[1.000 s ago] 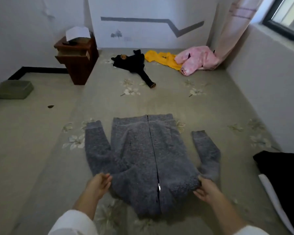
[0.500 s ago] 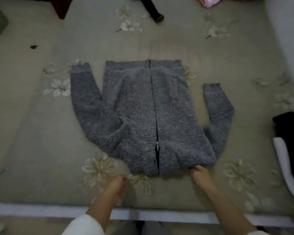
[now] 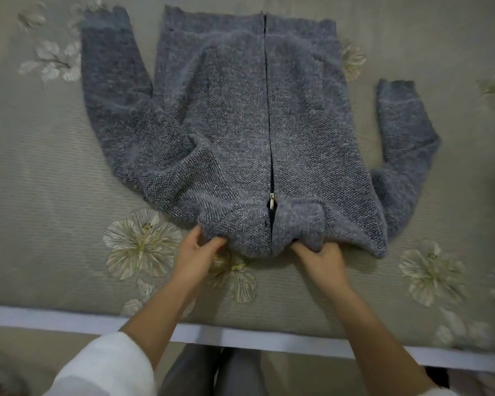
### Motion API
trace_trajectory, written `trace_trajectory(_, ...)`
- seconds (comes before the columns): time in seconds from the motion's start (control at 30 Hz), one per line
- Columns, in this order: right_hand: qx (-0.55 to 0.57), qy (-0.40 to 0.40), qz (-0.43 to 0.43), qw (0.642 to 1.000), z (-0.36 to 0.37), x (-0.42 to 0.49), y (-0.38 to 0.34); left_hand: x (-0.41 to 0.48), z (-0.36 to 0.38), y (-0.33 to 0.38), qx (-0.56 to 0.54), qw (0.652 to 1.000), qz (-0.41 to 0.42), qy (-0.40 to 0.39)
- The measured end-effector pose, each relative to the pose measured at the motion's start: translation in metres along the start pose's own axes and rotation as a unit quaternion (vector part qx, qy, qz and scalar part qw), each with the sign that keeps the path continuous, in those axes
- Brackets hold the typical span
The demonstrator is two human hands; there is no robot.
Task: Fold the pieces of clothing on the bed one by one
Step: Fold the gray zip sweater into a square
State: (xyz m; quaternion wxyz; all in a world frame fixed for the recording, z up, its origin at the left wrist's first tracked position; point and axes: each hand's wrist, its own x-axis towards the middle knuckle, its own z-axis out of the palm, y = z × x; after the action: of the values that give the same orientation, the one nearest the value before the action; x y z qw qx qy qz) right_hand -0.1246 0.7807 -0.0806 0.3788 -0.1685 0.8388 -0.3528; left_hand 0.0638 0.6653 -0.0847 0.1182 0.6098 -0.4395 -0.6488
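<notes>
Head view: left hand and right hand pinch the grey cardigan at its near edge with curled fingers. Soft, bulky knit, probably floppy; grip 2 corners.

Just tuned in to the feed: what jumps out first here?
A grey jacket lies spread front-up on the pale, flowered bedcover, its zip closed almost to the near end. Both hands grip its bunched near edge: the left hand left of the zip, the right hand right of it.

I find open bedspread at nine o'clock; a bent sleeve of the jacket blocks three o'clock.
</notes>
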Motion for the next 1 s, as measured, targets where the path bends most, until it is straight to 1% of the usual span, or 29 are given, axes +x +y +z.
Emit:
trace_trajectory(0.07, 0.072, 0.002, -0.007, 0.997, -0.007, -0.002, -0.009, -0.003, -0.008, 0.009, 0.045, 0.998, 0.035, -0.023)
trace_trajectory(0.1, 0.095, -0.017, -0.010, 0.995, -0.012, -0.004, -0.011, -0.005, -0.012, 0.012, 0.071, 0.996, 0.039, -0.029)
trace_trajectory(0.13, 0.113, -0.054, 0.004, 0.992, -0.016, -0.007, -0.012, -0.009, -0.015, 0.015, 0.083, 0.995, 0.034, -0.034)
trace_trajectory(0.2, 0.145, -0.131, 0.072, 0.978, -0.023, -0.015, 0.000, -0.020, -0.020, 0.013, 0.086, 0.995, 0.036, -0.042)
trace_trajectory(0.23, 0.140, -0.155, 0.112, 0.972, -0.024, -0.020, 0.009, -0.025, -0.021, 0.009, 0.086, 0.995, 0.024, -0.039)
trace_trajectory(0.27, 0.131, -0.166, 0.139, 0.967, -0.024, -0.027, 0.018, -0.031, -0.020, 0.003, 0.076, 0.997, -0.001, -0.031)
trace_trajectory(0.33, 0.089, -0.178, 0.154, 0.968, -0.021, -0.041, 0.041, -0.042, -0.017, -0.016, 0.048, 0.995, -0.080, -0.024)
trace_trajectory(0.37, 0.065, -0.189, 0.160, 0.967, -0.018, -0.048, 0.053, -0.047, -0.015, -0.028, 0.048, 0.991, -0.123, -0.035)
trace_trajectory(0.4, 0.044, -0.206, 0.169, 0.963, -0.014, -0.056, 0.062, -0.054, -0.012, -0.039, 0.069, 0.985, -0.146, -0.061)
trace_trajectory(0.43, 0.018, -0.223, 0.169, 0.960, -0.011, -0.062, 0.071, -0.058, -0.010, -0.050, 0.105, 0.980, -0.144, -0.085)
trace_trajectory(0.5, -0.032, -0.242, 0.152, 0.958, -0.010, -0.070, 0.081, -0.063, -0.006, -0.065, 0.147, 0.976, -0.108, -0.116)
trace_trajectory(0.57, -0.037, -0.264, 0.154, 0.951, -0.012, -0.070, 0.085, -0.065, -0.003, -0.068, 0.179, 0.972, -0.068, -0.133)
trace_trajectory(0.63, -0.029, -0.312, 0.183, 0.932, -0.017, -0.070, 0.082, -0.065, 0.001, -0.065, 0.282, 0.949, -0.032, -0.140)
trace_trajectory(0.67, -0.037, -0.336, 0.202, 0.919, -0.020, -0.070, 0.079, -0.064, 0.003, -0.064, 0.314, 0.937, -0.039, -0.148)
trace_trajectory(0.7, -0.054, -0.354, 0.217, 0.908, -0.023, -0.069, 0.075, -0.062, 0.003, -0.060, 0.305, 0.936, -0.074, -0.161)
trace_trajectory(0.77, -0.065, -0.366, 0.248, 0.895, -0.032, -0.063, 0.064, -0.059, 0.000, -0.043, 0.241, 0.934, -0.174, -0.197)
trace_trajectory(0.8, -0.038, -0.365, 0.262, 0.892, -0.038, -0.056, 0.055, -0.057, -0.004, -0.032, 0.207, 0.931, -0.209, -0.218)
trace_trajectory(0.83, 0.016, -0.368, 0.278, 0.887, -0.044, -0.047, 0.044, -0.053, -0.008, -0.020, 0.172, 0.929, -0.228, -0.234)
trace_trajectory(0.87, 0.075, -0.369, 0.275, 0.885, -0.049, -0.039, 0.031, -0.048, -0.011, -0.008, 0.123, 0.934, -0.237, -0.239)
trace_trajectory(0.9, 0.120, -0.356, 0.249, 0.893, -0.054, -0.030, 0.016, -0.041, -0.012, 0.004, 0.062, 0.943, -0.234, -0.228)
trace_trajectory(0.93, 0.163, -0.326, 0.214, 0.906, -0.057, -0.019, -0.001, -0.033, -0.011, 0.018, -0.010, 0.952, -0.223, -0.212)
trace_trajectory(0.97, 0.226, -0.279, 0.187, 0.914, -0.057, -0.007, -0.017, -0.024, -0.008, 0.033, -0.091, 0.955, -0.205, -0.197)
trace_trajectory(1.0, 0.312, -0.230, 0.180, 0.904, -0.056, 0.004, -0.030, -0.014, -0.003, 0.048, -0.180, 0.951, -0.181, -0.177)
